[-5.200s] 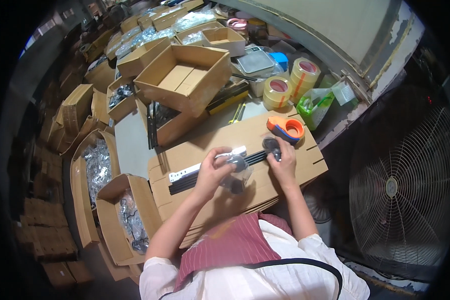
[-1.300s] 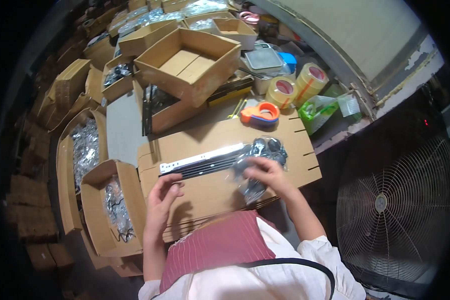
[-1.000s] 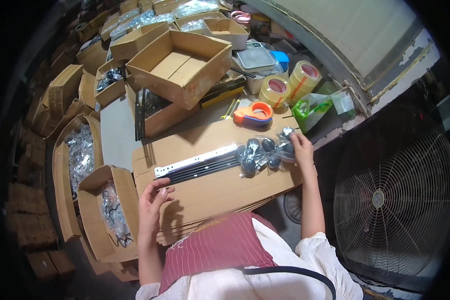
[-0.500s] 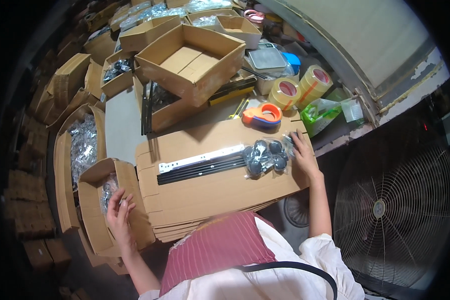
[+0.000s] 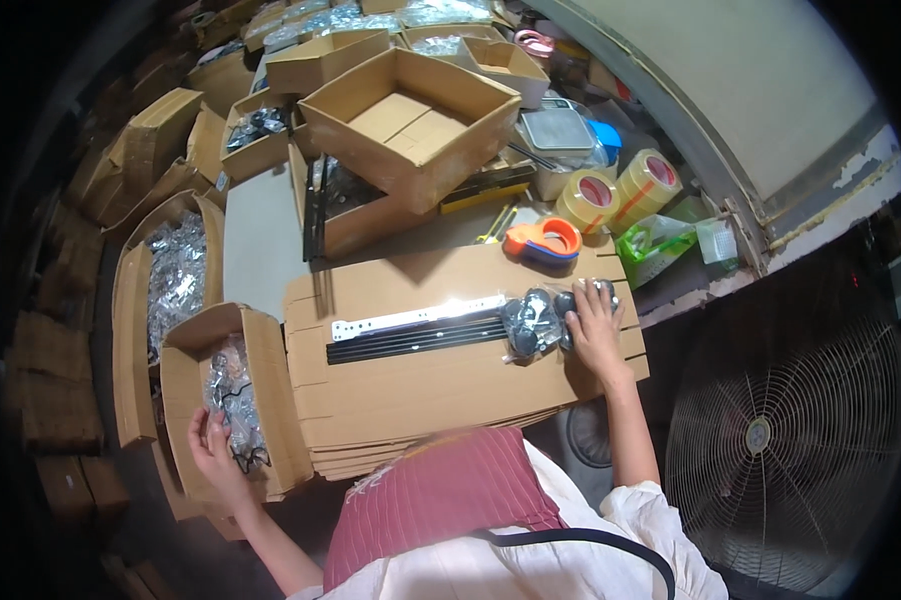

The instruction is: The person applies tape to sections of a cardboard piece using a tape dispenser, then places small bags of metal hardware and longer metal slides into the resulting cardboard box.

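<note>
On a stack of flat cardboard [image 5: 390,405] lie a white perforated metal strip [image 5: 370,327] and several black bars [image 5: 410,345] side by side. Clear bags of round black parts [image 5: 532,322] cover the bars' right end. My right hand [image 5: 596,330] rests with fingers spread on the bagged round parts at the right. My left hand [image 5: 215,455] reaches into a small open carton [image 5: 288,420] at the lower left. Its fingers are apart and slightly bent, beside clear bags of small hardware [image 5: 232,385] with black bent pieces; no bag is visibly gripped.
An orange and blue tape dispenser [image 5: 542,242] and clear tape rolls [image 5: 588,200] sit beyond the cardboard. A large open box [image 5: 410,110] stands behind. At left is a long carton of silvery bags [image 5: 177,280]. A big fan [image 5: 770,430] stands at right.
My left hand has moved lower and left into the small carton, where more bags now show. My right hand has shifted from the cardboard's edge onto the bagged round parts. The view has shifted slightly.
</note>
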`<state>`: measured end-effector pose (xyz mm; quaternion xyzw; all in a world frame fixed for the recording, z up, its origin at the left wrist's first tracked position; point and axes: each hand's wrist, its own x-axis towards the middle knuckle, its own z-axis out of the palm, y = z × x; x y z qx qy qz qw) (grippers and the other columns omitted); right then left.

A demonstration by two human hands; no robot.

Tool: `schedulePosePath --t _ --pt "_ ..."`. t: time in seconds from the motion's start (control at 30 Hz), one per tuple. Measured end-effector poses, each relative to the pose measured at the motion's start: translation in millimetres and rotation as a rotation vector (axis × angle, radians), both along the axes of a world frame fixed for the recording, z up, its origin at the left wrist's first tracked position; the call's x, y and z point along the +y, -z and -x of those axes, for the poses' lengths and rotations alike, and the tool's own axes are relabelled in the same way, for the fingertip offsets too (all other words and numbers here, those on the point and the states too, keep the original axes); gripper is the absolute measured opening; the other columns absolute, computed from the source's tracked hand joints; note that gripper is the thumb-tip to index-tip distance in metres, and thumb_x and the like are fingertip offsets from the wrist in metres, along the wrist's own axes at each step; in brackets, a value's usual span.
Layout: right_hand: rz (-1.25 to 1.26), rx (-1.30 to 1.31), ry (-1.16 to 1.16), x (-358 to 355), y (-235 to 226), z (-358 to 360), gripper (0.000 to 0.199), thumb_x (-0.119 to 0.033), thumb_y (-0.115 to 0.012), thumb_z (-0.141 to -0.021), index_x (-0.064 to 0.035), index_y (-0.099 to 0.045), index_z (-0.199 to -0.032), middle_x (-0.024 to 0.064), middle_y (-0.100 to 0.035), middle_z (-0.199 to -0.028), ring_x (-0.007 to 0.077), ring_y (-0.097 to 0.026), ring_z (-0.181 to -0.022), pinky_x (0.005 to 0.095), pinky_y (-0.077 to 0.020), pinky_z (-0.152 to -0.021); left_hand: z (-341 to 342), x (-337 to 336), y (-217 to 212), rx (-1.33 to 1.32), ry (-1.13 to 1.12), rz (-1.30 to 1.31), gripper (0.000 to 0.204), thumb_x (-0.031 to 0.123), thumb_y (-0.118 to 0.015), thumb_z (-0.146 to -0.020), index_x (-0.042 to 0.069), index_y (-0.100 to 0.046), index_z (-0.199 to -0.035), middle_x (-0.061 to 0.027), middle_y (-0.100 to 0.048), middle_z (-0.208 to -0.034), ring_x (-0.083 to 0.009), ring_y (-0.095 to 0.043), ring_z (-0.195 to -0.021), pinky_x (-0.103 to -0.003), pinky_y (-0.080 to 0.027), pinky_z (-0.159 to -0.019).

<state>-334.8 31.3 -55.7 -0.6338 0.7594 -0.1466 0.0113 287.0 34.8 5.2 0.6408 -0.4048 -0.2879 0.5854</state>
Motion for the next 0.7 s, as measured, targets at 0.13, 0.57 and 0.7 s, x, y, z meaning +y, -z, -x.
schedulePosePath --t 0.13,0.57,0.7 --pt "0.094 0.001 -0.077 -8 -27 -41 0.058 -0.036 -0.053 -0.103 -0.0108 -0.043 -0.153 0.0171 -0.033 -0.162 0.0386 -0.025 -0.152 0.0659 -0.008 -0.12 8 5 26 -0.091 -0.06 -0.05 0.044 0.011 -0.055 -0.105 0.0 -0.041 -0.145 -0.0148 -0.051 -0.143 -0.0196 -0.061 -0.116 -0.031 -0.046 -0.098" --pt "0.199 0.198 -0.648 -11 0 -146 0.037 -0.023 -0.065 -0.095 -0.0008 -0.065 -0.124 0.0148 -0.069 -0.124 0.0284 -0.063 -0.122 0.0582 -0.0214 -0.123 38 -1 32 -0.199 0.106 -0.186 0.054 0.014 -0.054 -0.105 0.002 -0.032 -0.153 -0.0176 -0.049 -0.147 -0.0211 -0.064 -0.11 -0.034 -0.052 -0.094" --pt "0.122 -0.083 -0.584 -33 -39 -172 0.035 -0.02 -0.066 -0.093 -0.0012 -0.065 -0.123 0.016 -0.071 -0.113 0.032 -0.067 -0.111 0.0575 -0.0195 -0.124 34 9 36 -0.261 0.125 -0.207 0.053 0.014 -0.054 -0.105 -0.001 -0.033 -0.151 -0.0192 -0.056 -0.14 -0.0229 -0.067 -0.106 -0.036 -0.054 -0.091"
